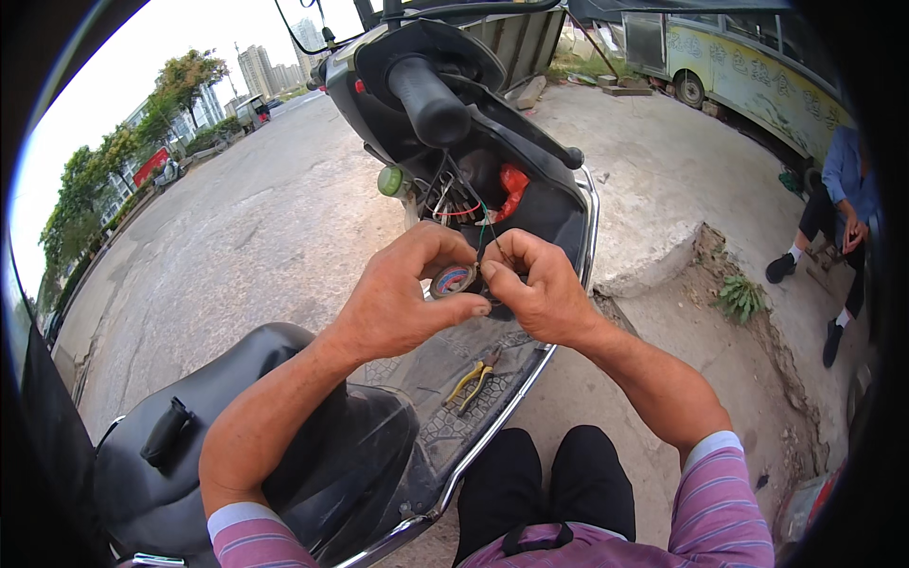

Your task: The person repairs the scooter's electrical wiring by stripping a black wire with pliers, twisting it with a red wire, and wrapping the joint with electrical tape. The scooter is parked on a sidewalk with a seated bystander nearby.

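My left hand [402, 289] is closed around a roll of electrical tape [453, 280], which sits between thumb and fingers. Close beside it, my right hand [540, 284] pinches a thin dark wire [494, 237]. Both hands are nearly touching, in front of the scooter's front panel. Several thin wires, one of them green [485, 216], hang down from below the black handlebar grip [428, 99] toward my fingers. Where the wire meets the tape is too small to make out. Below my hands, pliers with yellow handles [471, 381] lie on the scooter's footboard [402, 364].
A black seat [256, 445] with a small black object [167, 433] on it is at lower left. A chrome rail [492, 426] edges the footboard. By the front panel are a green-capped bottle [390, 181] and red plastic [512, 189]. A seated person [843, 204] is at right.
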A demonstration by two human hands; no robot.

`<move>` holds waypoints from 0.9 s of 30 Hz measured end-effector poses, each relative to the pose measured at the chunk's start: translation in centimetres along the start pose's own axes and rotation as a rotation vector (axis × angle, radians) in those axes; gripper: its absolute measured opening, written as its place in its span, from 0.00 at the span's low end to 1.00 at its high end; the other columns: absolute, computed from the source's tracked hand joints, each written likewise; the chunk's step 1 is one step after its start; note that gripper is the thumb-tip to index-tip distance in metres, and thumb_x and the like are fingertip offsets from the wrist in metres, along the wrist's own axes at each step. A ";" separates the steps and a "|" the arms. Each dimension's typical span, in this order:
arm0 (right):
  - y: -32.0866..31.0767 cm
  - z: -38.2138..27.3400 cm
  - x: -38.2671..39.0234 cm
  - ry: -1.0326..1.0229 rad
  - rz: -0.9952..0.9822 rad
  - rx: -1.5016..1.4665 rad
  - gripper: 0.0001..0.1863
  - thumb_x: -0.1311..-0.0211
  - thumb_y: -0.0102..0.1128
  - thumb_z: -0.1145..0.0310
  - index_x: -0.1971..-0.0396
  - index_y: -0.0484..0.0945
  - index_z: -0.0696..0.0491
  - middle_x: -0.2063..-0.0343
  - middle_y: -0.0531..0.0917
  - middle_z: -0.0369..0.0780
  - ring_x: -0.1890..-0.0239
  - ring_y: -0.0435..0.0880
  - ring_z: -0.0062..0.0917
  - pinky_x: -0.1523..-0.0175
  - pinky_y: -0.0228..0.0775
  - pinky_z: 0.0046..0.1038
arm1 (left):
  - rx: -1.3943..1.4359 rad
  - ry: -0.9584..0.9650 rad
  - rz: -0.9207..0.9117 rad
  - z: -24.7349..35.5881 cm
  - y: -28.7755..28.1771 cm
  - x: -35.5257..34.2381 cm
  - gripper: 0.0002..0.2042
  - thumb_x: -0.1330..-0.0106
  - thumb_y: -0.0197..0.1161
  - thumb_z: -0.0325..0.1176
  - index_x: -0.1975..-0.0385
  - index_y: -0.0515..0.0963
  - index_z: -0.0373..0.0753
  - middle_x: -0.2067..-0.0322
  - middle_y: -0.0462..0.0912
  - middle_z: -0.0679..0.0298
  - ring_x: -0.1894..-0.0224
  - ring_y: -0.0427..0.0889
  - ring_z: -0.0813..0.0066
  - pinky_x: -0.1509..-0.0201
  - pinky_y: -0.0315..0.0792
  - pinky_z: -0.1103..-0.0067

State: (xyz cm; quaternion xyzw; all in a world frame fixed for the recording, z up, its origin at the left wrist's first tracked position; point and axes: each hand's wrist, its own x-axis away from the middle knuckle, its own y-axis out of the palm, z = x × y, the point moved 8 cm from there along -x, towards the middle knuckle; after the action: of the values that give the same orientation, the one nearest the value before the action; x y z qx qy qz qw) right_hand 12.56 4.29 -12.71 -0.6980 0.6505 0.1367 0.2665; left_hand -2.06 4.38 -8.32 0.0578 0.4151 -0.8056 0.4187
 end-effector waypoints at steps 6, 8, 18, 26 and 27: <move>0.1 0.9 -0.1 0.100 -0.031 -0.151 0.11 0.34 0.60 0.65 0.67 0.79 0.59 0.74 0.79 0.31 0.71 0.73 0.12 0.65 0.66 0.20 | 0.070 0.003 -0.027 -0.4 0.2 -0.2 0.22 0.45 0.77 0.26 0.53 0.75 0.33 0.51 0.75 0.61 0.45 0.77 0.73 0.34 0.70 0.73; 0.4 1.5 -0.2 0.115 -0.075 -0.253 0.11 0.34 0.60 0.65 0.66 0.79 0.59 0.73 0.79 0.31 0.70 0.73 0.12 0.64 0.67 0.20 | 0.094 0.019 -0.027 -0.2 0.1 -0.1 0.22 0.45 0.76 0.26 0.53 0.75 0.33 0.51 0.75 0.61 0.44 0.76 0.73 0.34 0.70 0.73; 0.2 0.9 0.3 0.091 -0.085 -0.200 0.11 0.33 0.62 0.65 0.64 0.80 0.59 0.72 0.81 0.32 0.70 0.75 0.12 0.64 0.69 0.20 | 0.052 0.012 -0.033 -0.6 0.1 -0.2 0.23 0.45 0.77 0.27 0.52 0.75 0.33 0.51 0.75 0.61 0.44 0.77 0.72 0.34 0.71 0.72; 0.3 2.3 0.5 0.181 -0.061 -0.366 0.10 0.34 0.62 0.66 0.67 0.78 0.58 0.75 0.78 0.32 0.72 0.74 0.13 0.64 0.68 0.19 | -0.049 0.029 -0.077 -0.3 0.4 -0.2 0.12 0.42 0.71 0.26 0.65 0.73 0.36 0.49 0.75 0.59 0.51 0.76 0.76 0.46 0.73 0.77; 0.3 2.3 0.6 0.185 -0.054 -0.387 0.10 0.35 0.62 0.66 0.67 0.78 0.58 0.75 0.78 0.31 0.72 0.74 0.13 0.64 0.68 0.19 | -0.056 0.035 -0.078 -0.3 0.4 -0.2 0.11 0.41 0.71 0.25 0.67 0.72 0.36 0.49 0.75 0.58 0.52 0.75 0.77 0.47 0.72 0.78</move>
State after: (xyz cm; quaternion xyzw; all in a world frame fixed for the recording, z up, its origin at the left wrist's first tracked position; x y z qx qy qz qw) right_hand 12.72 5.04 -14.94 -0.7628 0.6150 0.1871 0.0703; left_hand -1.71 4.65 -8.70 0.0437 0.4467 -0.8083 0.3811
